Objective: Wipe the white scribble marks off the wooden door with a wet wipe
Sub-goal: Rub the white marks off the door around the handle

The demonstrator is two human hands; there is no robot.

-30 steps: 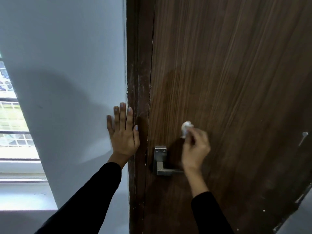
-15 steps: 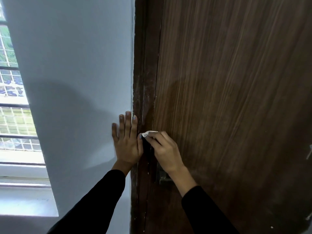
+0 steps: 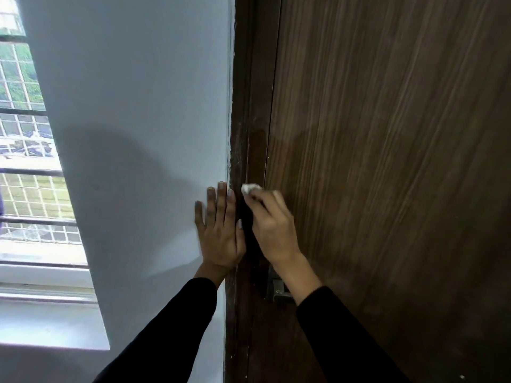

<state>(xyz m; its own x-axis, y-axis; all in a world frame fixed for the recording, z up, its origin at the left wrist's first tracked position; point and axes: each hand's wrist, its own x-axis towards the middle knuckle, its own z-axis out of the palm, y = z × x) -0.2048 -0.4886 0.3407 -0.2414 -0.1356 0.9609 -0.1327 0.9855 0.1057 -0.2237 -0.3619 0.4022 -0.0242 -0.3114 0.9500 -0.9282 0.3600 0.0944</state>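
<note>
The brown wooden door fills the right half of the view, with its dark frame along its left edge. My right hand pinches a small balled white wet wipe and presses it against the frame, right at the door's edge. My left hand lies flat with straight fingers on the white wall, just left of the frame. Faint whitish specks run down the frame. No clear scribble marks show on the door face.
A metal door handle sits just below my right wrist, mostly hidden by it. A barred window with a white sill is at the far left.
My right hand carried the wipe from the door face above the handle leftward onto the frame, then a little upward. My left hand stayed flat on the wall.
</note>
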